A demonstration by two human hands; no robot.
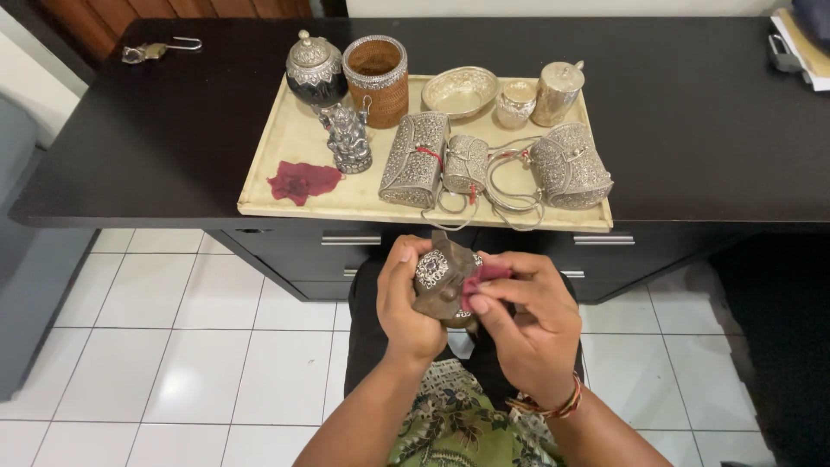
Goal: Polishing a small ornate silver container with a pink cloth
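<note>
The left hand is gripping a small dark figurine with silver inlay (low, over the lap), at six o'clock from the cream tray. The right hand is pinching a red cloth against the figurine's three o'clock side. Another red cloth is lying at the tray's eight o'clock.

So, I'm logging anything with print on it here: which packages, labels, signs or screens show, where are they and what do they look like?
Packages, signs, screens: none in view.
Small red tags: tied on the silver purses on the cream tray; too small to tell any print.
Paper stack: far right corner of the black desk, white and yellowish sheets, cut off by the edge.
</note>
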